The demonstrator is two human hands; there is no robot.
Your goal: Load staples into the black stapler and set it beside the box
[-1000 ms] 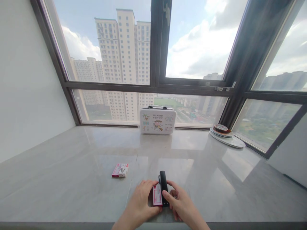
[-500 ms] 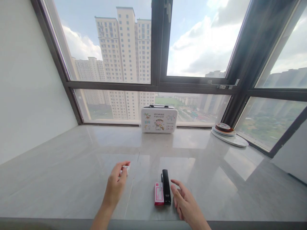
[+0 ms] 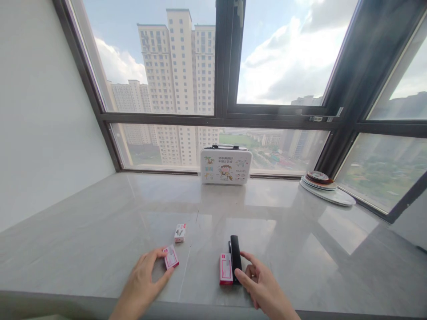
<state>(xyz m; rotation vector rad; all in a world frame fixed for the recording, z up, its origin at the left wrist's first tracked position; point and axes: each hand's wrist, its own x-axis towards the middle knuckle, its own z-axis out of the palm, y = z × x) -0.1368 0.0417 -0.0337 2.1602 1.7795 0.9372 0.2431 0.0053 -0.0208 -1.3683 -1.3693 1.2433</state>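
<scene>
My left hand [image 3: 145, 275] has its thumb and index finger on opposite sides of a small pink-and-white staple box [image 3: 171, 257], which lies tilted on the counter. Just beyond it sits a white staple box [image 3: 180, 233] with a picture of staples on it, apart from my fingers. On the right, my right hand [image 3: 256, 278] touches a black stapler [image 3: 235, 253], thumb over its near end and index finger along its right side. Another, longer pink-and-white box [image 3: 226, 268] stands against the stapler's left side.
A grey, shiny counter [image 3: 100, 249] runs up to the window. A white case [image 3: 226, 166] with cartoon prints stands against the window frame. Stacked plates [image 3: 328, 189] lie in the far right corner. A wall [image 3: 43, 111] bounds the left side.
My left hand has let go of the white staple box and come nearer to me, onto the pink-and-white one. My right hand has closed in on the stapler. The view has shifted slightly.
</scene>
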